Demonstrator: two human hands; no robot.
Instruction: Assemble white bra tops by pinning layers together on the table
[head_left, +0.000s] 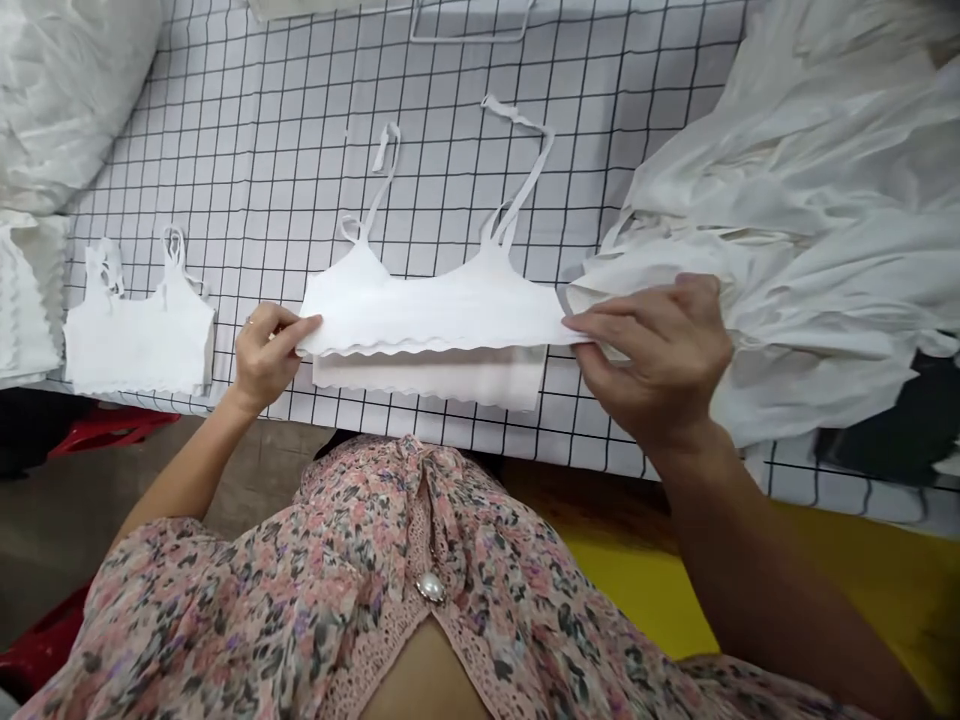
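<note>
A white camisole bra top (442, 310) with thin straps and a scalloped hem is stretched sideways between my hands. My left hand (268, 350) pinches its left lower corner between thumb and fingers. At the opposite lower corner, my right hand (656, 350) is closed in a pinch on the same garment. Both straps lie loose on the cloth, pointing away from me. Beneath the lifted hem a pale inner or lower layer (427, 378) shows, also with a wavy edge; whether it belongs to the same garment I cannot tell.
A checked cloth (300, 120) covers the table. A folded stack of white tops (140, 340) lies left, beside more scalloped white pieces (26, 300) and a plastic bag (71, 95). A large heap of white garments (810, 240) fills the right. A white wire frame (472, 38) lies at the back.
</note>
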